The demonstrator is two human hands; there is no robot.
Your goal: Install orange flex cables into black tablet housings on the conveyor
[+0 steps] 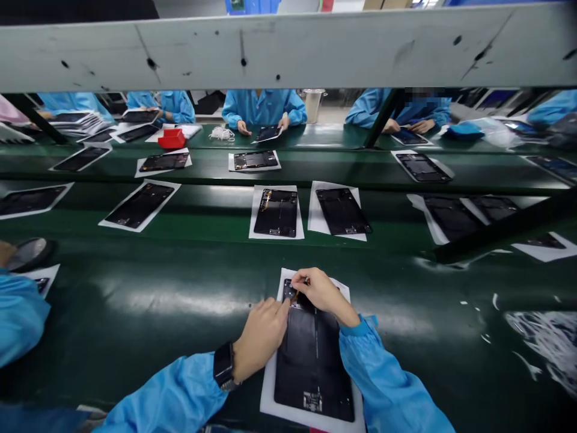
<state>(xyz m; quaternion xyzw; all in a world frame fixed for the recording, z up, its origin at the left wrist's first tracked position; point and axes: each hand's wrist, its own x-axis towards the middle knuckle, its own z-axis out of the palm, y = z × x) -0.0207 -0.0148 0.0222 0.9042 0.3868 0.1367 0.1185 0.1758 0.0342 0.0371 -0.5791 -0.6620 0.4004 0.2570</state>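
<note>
Opened tablet (311, 361), long axis running away from wearer, on white sheet (269, 404) on green surface (157, 294). R hand (321, 291) pinched on orange strip (295, 294) at tablet's far end; L hand (261, 337) curled, index pressing just beside.

A: Where are the hands?
B: Both forearms, in blue sleeves, reach forward from the bottom edge and converge. The left hand (261, 337) lies back-up, knuckles loosely bent, forefinger stretched ahead and pressing down.
A: And the other?
B: The right hand (322, 291) sits just beyond it, wrist bent inward, thumb and forefinger pinched together at the tips; the two hands nearly touch
</note>
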